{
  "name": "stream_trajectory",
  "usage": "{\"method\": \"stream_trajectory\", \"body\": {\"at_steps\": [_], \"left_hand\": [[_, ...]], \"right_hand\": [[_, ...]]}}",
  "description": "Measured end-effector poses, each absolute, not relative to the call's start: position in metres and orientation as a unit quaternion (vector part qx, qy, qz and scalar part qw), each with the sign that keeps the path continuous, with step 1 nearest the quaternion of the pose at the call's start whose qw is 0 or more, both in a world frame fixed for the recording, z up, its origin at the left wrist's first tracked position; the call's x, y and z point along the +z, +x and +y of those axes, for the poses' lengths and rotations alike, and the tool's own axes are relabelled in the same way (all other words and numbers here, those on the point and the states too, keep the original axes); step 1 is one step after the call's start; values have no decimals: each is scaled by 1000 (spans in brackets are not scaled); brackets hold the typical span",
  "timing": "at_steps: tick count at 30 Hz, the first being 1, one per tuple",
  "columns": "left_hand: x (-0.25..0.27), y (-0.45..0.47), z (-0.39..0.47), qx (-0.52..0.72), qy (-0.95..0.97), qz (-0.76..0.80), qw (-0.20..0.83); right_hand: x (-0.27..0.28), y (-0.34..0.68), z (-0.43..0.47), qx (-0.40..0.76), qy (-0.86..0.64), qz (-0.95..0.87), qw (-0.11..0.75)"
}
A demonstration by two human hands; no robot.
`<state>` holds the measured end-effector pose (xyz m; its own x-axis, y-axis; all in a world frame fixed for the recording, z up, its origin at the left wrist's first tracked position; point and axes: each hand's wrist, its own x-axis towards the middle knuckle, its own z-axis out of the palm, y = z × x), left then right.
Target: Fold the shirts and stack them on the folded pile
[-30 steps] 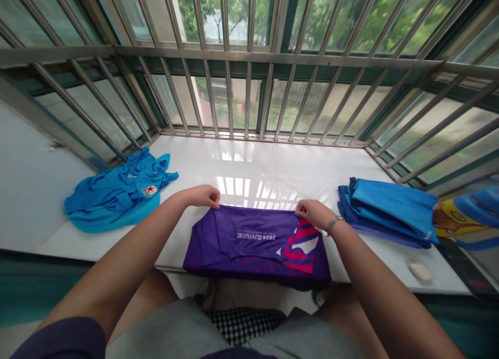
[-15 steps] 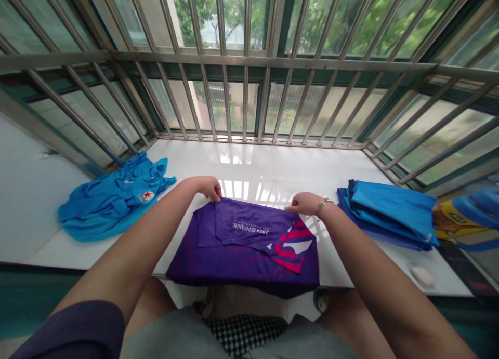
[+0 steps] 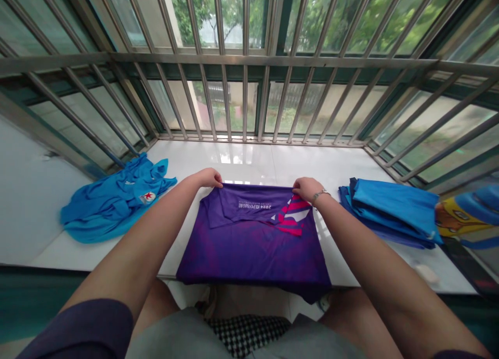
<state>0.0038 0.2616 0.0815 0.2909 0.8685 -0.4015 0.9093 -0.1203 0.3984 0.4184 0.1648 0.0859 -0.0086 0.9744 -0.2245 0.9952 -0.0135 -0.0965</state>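
A purple T-shirt with white lettering and a pink-and-white striped patch lies partly folded before me, its near edge hanging over the ledge. My left hand pinches the far left corner of its folded edge. At the far right corner, beside the striped patch, my right hand grips the same edge, a bracelet on its wrist. The far edge is stretched straight between both hands and looks slightly raised.
The white tiled ledge ends at metal window bars. A crumpled blue shirt lies left. On the right are folded blue clothes, a blue-and-yellow container and a small pale object.
Both hands have moved away from me, drawing the T-shirt's folded edge toward the window. The right hand has shifted slightly right, and the fabric looks more taut.
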Motion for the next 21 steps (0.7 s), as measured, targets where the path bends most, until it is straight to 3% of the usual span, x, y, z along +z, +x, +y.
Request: {"method": "stream_trajectory", "body": {"at_steps": [6,11,21], "left_hand": [[120,14,277,129,749,627,170],[122,-10,215,265,783,556,90],[14,-16,91,242,817,491,181]], "right_hand": [[134,413,185,21,750,658,-66],[136,422,129,99,688,694,-188],[34,432,37,-18,660,740,-124]]}}
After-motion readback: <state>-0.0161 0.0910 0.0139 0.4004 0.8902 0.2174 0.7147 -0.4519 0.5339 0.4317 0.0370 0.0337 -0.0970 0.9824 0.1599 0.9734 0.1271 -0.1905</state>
